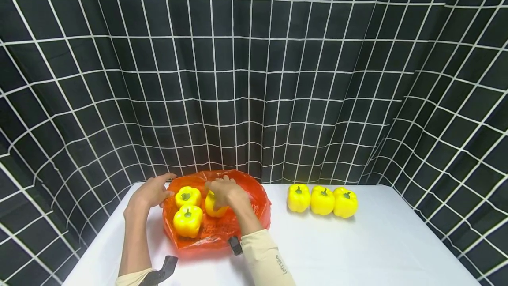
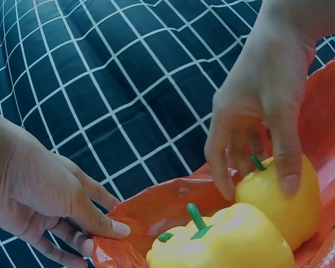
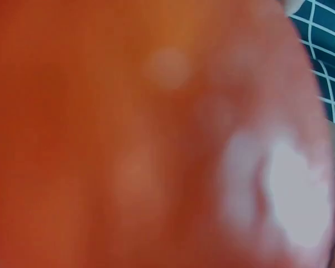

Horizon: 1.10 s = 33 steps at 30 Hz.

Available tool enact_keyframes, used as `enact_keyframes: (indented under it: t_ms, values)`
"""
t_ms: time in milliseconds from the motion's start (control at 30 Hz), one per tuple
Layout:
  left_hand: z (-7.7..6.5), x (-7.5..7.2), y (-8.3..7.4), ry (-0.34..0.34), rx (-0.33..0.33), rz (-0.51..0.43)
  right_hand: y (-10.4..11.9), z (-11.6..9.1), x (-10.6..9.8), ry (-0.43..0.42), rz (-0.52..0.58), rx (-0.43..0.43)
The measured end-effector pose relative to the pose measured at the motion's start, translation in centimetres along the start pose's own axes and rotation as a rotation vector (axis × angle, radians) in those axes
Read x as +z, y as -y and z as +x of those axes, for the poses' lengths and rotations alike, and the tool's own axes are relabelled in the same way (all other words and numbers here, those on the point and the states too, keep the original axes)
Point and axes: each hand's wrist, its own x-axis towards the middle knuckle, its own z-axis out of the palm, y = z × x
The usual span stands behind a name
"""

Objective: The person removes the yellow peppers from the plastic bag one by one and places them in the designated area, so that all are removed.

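Observation:
A red plastic bag lies spread open on the left side of the white table. At its left rim, my left hand pinches the edge of the bag between thumb and fingers. My right hand reaches down into the bag, with thumb and fingers about a yellow bell pepper that has a green stem. Two more yellow bell peppers sit inside, a rear one and a front one. Blurred red bag plastic fills most of the right wrist view.
Three yellow bell peppers stand in a row right of the bag: a left one, a middle one and a right one. The white table is enclosed by a dark curtain with a white grid.

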Motion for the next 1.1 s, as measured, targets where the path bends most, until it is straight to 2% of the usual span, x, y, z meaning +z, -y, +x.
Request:
enact_keyframes:
  t_ms: [200,367,567,667,800,967,1100]
  values:
    - [0.1,0.0,-0.4,-0.005,0.002,0.001,-0.4,-0.4,-1.0,-0.113,-0.028,-0.020]
    - [0.0,-0.1,-0.4,0.006,0.007,-0.001,-1.3,-2.4,-3.1,-0.174,0.023,-0.072]
    - [0.0,-0.1,-0.3,0.012,0.010,-0.003,-3.3,-6.8,-5.7,-0.237,0.171,-0.117]
    - [0.1,0.0,-0.3,0.019,0.006,-0.002,-5.0,-9.7,-6.7,-0.271,0.235,-0.154]
    - [0.1,0.0,-0.4,0.022,0.005,0.005,-8.1,-13.7,-7.3,-0.314,0.249,-0.166]
    - [0.2,0.1,-0.4,0.041,-0.007,0.001,-12.4,-17.9,-6.5,-0.286,0.228,-0.093]
    - [0.0,-0.2,-0.2,0.044,-0.003,0.012,-14.5,-19.2,-5.0,-0.184,0.222,0.000]
